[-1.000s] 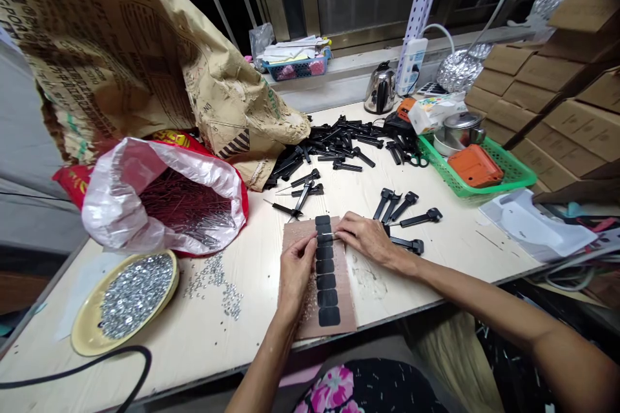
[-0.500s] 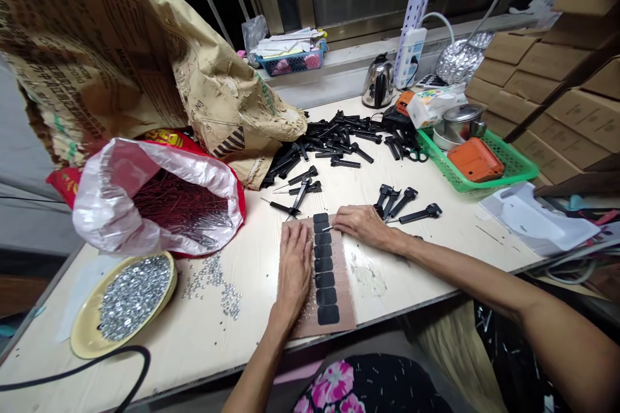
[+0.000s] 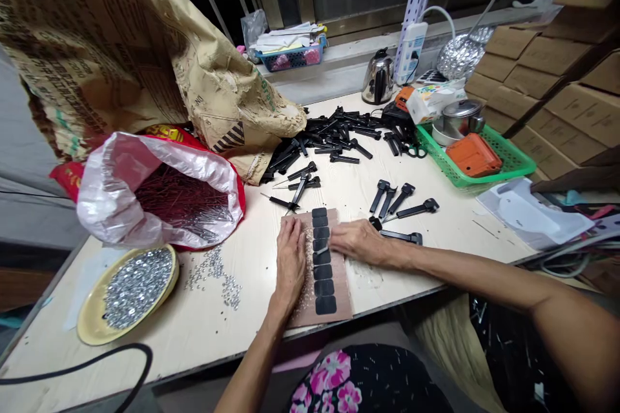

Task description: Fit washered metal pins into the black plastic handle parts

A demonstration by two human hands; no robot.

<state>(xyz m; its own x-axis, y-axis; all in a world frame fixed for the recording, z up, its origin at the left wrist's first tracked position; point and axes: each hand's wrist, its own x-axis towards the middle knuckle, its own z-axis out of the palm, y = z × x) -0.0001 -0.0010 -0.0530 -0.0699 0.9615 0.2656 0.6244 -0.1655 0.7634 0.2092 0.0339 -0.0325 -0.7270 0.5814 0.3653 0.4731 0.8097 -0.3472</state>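
A brown board (image 3: 343, 297) lies at the table's front edge, with a column of black rounded squares (image 3: 324, 288) down it. My left hand (image 3: 289, 261) rests flat on the board's left side, fingers stretched out. In my right hand (image 3: 361, 242), the fingers are closed on a thin silvery blade-like tool (image 3: 321, 250), partly hidden and slightly blurred. Its tip lies over the squares near the middle of the column. Pale crumbs (image 3: 306, 284) are scattered on the board between my left hand and the squares. Several black plastic handles (image 3: 405, 200) lie beyond my right hand.
A yellow bowl of small metal pieces (image 3: 92, 330) and an open bag of dark red rods (image 3: 109, 219) stand at left. More black handles (image 3: 339, 135) are heaped behind, beside a large paper sack (image 3: 217, 84). A green basket (image 3: 450, 171) and stacked cardboard boxes (image 3: 571, 116) stand at right.
My right hand has moved down the column toward me with the tool, from near the upper squares to the middle ones. My left hand stays flat on the board. The view has shifted slightly.
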